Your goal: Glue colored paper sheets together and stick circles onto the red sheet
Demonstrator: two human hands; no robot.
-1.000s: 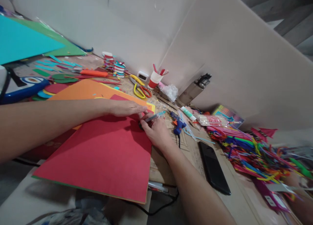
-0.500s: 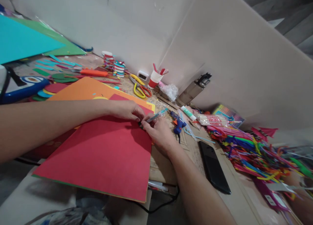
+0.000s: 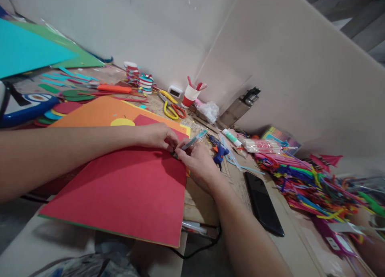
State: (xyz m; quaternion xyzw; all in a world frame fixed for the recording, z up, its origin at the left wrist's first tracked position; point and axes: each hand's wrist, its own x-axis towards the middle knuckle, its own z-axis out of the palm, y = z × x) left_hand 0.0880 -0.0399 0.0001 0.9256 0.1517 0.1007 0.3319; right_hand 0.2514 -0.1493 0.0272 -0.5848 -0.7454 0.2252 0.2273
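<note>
A large red paper sheet [image 3: 135, 196] lies on other coloured sheets and overhangs the table's front edge. My right hand [image 3: 197, 158] is closed around a light-blue pen [image 3: 195, 139], its tip pointing down near the sheet's upper right edge. My left hand [image 3: 162, 137] rests on the red sheet, fingertips pinched together close to the pen's tip. A small dark green thing [image 3: 174, 154] shows between the two hands; most of it is hidden by fingers. An orange sheet [image 3: 90, 110] lies beyond my left forearm, with a yellow disc [image 3: 123, 122] on it.
Pliers [image 3: 169, 104], an orange cutter [image 3: 114, 88] and a red-and-white cup [image 3: 190, 96] stand or lie farther back. To the right are a blue glue gun [image 3: 220, 153], a glue stick [image 3: 232, 137], a black phone [image 3: 264, 204] and a pile of pipe cleaners [image 3: 309, 184].
My left forearm has shifted slightly down, showing more of the yellow disc. Both hands stay together at the same spot, the pen still in my right hand.
</note>
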